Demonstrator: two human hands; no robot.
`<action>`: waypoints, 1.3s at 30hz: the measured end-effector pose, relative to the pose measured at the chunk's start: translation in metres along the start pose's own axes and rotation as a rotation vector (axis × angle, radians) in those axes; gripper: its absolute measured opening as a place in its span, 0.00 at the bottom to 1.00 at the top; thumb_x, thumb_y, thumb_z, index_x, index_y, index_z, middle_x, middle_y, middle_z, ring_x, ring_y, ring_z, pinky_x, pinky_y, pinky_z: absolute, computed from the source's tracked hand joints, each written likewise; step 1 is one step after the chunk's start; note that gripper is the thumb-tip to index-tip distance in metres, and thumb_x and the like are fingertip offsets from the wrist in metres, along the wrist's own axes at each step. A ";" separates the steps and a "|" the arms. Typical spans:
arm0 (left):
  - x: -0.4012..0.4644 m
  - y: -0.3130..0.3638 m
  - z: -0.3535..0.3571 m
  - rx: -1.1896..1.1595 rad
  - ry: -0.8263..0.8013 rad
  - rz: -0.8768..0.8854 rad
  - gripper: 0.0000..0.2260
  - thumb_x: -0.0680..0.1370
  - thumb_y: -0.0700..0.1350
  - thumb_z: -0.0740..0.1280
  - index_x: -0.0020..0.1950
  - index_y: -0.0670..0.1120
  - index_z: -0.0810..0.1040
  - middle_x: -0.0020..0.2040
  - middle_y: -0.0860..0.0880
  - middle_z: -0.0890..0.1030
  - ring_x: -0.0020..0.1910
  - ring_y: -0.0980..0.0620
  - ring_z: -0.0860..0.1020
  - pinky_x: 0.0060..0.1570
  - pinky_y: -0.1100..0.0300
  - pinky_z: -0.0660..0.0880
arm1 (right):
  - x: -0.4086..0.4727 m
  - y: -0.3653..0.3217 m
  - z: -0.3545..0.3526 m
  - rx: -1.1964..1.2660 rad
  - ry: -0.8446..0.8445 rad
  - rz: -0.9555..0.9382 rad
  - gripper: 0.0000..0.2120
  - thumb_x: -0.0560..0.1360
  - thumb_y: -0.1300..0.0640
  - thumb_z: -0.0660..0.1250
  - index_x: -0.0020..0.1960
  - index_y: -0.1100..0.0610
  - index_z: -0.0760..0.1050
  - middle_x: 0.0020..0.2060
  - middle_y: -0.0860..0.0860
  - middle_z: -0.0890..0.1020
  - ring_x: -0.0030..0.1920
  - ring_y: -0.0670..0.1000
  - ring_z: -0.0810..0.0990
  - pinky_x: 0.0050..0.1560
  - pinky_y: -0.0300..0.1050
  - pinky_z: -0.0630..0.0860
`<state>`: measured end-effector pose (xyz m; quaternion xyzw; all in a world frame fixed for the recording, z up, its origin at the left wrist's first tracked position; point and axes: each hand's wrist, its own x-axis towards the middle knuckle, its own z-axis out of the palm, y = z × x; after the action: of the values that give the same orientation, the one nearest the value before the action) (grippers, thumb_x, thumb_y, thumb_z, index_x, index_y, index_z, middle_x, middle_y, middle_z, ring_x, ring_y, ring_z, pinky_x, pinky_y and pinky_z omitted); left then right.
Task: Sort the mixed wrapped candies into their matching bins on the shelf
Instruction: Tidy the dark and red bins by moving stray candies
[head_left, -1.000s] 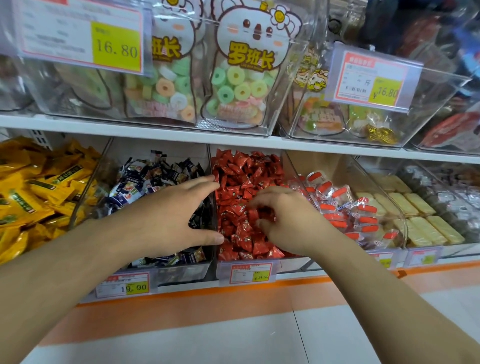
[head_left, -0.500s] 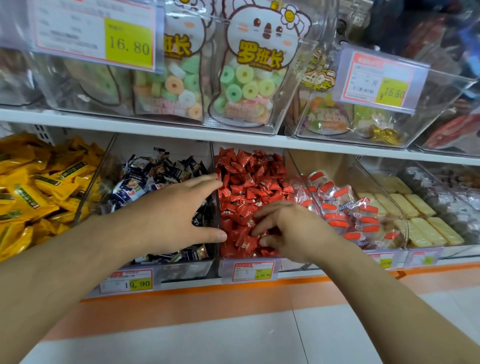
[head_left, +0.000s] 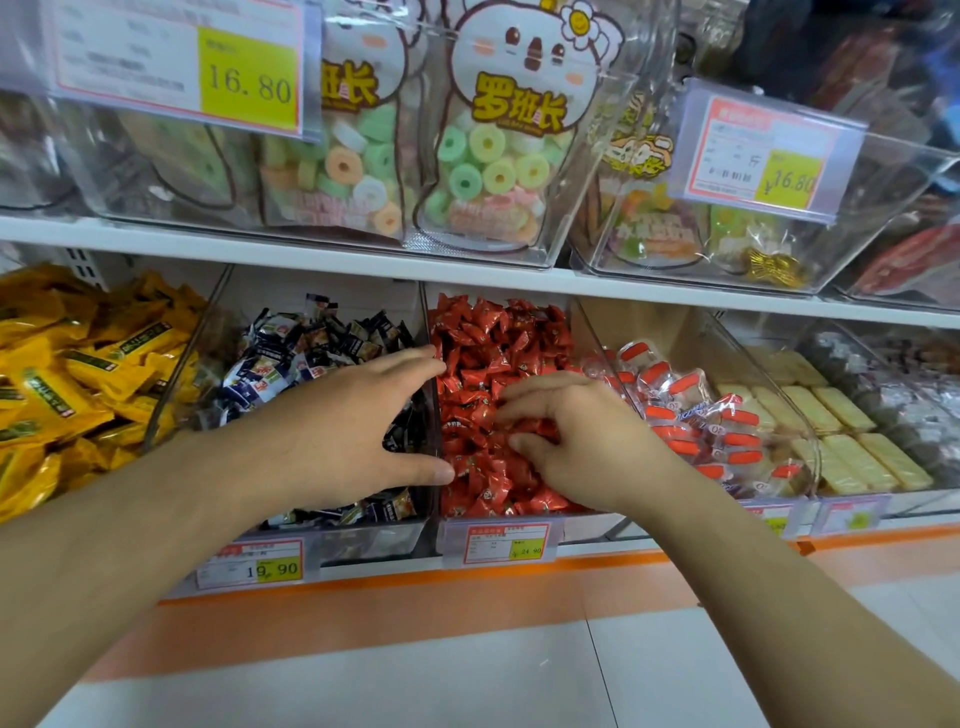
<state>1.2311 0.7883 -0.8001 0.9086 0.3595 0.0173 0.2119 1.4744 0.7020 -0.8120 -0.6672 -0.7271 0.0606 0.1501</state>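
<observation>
Red candies (head_left: 488, 338) under two hands: left hand (head_left: 337, 431), right hand (head_left: 582, 436).

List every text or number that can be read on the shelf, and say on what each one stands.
"16.80": upper left price tag
"16.80": upper right price tag
"罗班长": ring candy bag
"19.90": price tag below the dark candy bin
"24.90": price tag below the red candy bin
Small print on all tags and the candy wrappers: too blurred to read.

White shelf boards (head_left: 322, 262) with an orange-edged base (head_left: 467, 577) stand over a pale tiled floor (head_left: 363, 686).
</observation>
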 end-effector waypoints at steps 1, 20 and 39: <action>0.000 0.000 0.000 0.000 -0.001 -0.001 0.47 0.70 0.73 0.67 0.82 0.65 0.45 0.80 0.70 0.40 0.80 0.59 0.56 0.76 0.57 0.59 | 0.001 -0.006 0.002 0.046 0.013 -0.043 0.12 0.77 0.55 0.72 0.60 0.45 0.85 0.62 0.40 0.81 0.66 0.44 0.75 0.71 0.48 0.70; 0.000 -0.004 0.002 -0.003 -0.016 0.000 0.47 0.71 0.74 0.65 0.82 0.66 0.43 0.80 0.70 0.38 0.81 0.59 0.54 0.77 0.54 0.60 | 0.007 0.012 0.012 -0.143 -0.275 0.131 0.29 0.78 0.45 0.72 0.77 0.38 0.68 0.81 0.40 0.59 0.78 0.52 0.57 0.78 0.55 0.62; 0.001 -0.004 0.004 -0.012 0.010 0.007 0.47 0.70 0.74 0.67 0.82 0.65 0.45 0.80 0.70 0.40 0.80 0.59 0.56 0.77 0.55 0.60 | 0.008 -0.009 -0.001 0.034 -0.574 0.102 0.25 0.76 0.40 0.69 0.72 0.30 0.70 0.69 0.35 0.76 0.67 0.43 0.75 0.69 0.45 0.72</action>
<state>1.2295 0.7904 -0.8054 0.9084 0.3575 0.0249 0.2154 1.4650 0.7087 -0.8077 -0.6559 -0.7040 0.2668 -0.0539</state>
